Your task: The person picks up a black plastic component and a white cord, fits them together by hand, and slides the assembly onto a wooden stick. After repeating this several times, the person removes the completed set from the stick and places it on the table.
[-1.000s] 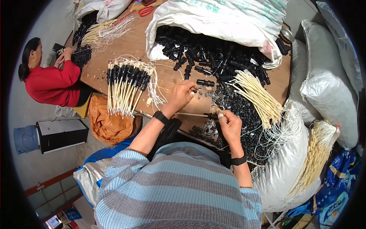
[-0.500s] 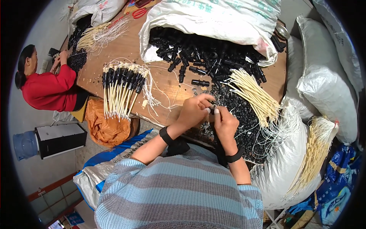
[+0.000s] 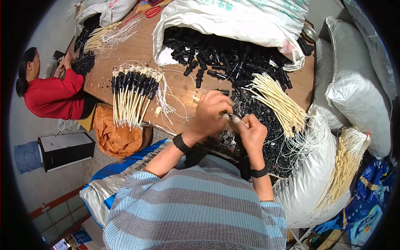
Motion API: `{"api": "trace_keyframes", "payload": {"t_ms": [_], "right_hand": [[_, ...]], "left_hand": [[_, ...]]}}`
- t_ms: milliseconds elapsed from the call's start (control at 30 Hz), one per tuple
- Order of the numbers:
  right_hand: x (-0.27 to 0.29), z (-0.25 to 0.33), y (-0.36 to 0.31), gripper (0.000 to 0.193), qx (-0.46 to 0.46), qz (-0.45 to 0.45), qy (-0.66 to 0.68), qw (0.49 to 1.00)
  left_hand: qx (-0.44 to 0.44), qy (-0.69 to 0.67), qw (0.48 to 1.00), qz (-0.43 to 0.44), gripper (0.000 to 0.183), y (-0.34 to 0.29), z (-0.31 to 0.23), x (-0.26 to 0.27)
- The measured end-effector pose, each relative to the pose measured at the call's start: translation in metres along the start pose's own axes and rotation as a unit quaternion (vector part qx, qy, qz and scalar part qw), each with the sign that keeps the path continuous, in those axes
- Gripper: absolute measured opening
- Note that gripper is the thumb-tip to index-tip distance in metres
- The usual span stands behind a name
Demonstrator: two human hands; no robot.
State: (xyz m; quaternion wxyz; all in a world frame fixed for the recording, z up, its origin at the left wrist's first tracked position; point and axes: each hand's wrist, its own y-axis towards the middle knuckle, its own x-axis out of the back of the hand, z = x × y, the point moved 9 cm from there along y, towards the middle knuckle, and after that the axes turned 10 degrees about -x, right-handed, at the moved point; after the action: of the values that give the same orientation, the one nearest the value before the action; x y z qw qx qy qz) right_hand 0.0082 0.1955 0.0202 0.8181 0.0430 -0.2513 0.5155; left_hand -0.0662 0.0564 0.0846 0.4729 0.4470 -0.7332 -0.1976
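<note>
The left hand (image 3: pixel 212 111) and right hand (image 3: pixel 252 135) meet above the table (image 3: pixel 143 46), fingertips of both clamped on a black part (image 3: pixel 230 114) between them; a cream tube (image 3: pixel 196 98) pokes out past the left. The step looks like fitting; the next move likely calls for steady, aligned pinches and even force.

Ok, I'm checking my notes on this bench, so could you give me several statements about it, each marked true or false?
1. The left hand and right hand meet at a small dark piece. True.
2. The orange bag lies on the table. False: it is off the table, beyond its near-left edge.
3. The large white sack opens onto black fittings. True.
4. The co-worker's top is green. False: it is red.
5. Black bands circle both wrists. True.
</note>
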Motion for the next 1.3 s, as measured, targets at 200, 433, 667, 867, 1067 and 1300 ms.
{"api": "trace_keyframes", "payload": {"t_ms": [200, 433, 667, 867, 1067, 1300], "right_hand": [[-0.007, -0.001, -0.004, 0.025, -0.084, 0.160, 0.262, 0.948], [-0.004, 0.050, -0.029, 0.040, 0.239, 0.011, -0.208, 0.948], [-0.009, 0.042, -0.020, 0.043, 0.184, 0.062, -0.122, 0.973], [-0.017, 0.032, -0.010, 0.044, 0.150, 0.110, -0.072, 0.980], [-0.023, 0.050, -0.016, 0.032, 0.192, 0.070, -0.135, 0.969], [-0.047, 0.016, 0.008, 0.027, -0.084, 0.173, 0.098, 0.976]], "left_hand": [[0.055, -0.096, 0.972, 0.210, 0.047, -0.024, 0.016, -0.034], [0.141, -0.131, 0.959, 0.209, 0.040, -0.031, 0.027, -0.036], [0.183, -0.142, 0.964, 0.131, 0.030, -0.032, 0.034, -0.021], [0.173, -0.067, 0.975, 0.120, 0.028, -0.030, 0.031, -0.011], [0.178, -0.046, 0.980, 0.081, 0.033, -0.032, 0.037, -0.002], [0.070, 0.056, 0.981, 0.170, 0.027, -0.021, 0.003, 0.011]]}}
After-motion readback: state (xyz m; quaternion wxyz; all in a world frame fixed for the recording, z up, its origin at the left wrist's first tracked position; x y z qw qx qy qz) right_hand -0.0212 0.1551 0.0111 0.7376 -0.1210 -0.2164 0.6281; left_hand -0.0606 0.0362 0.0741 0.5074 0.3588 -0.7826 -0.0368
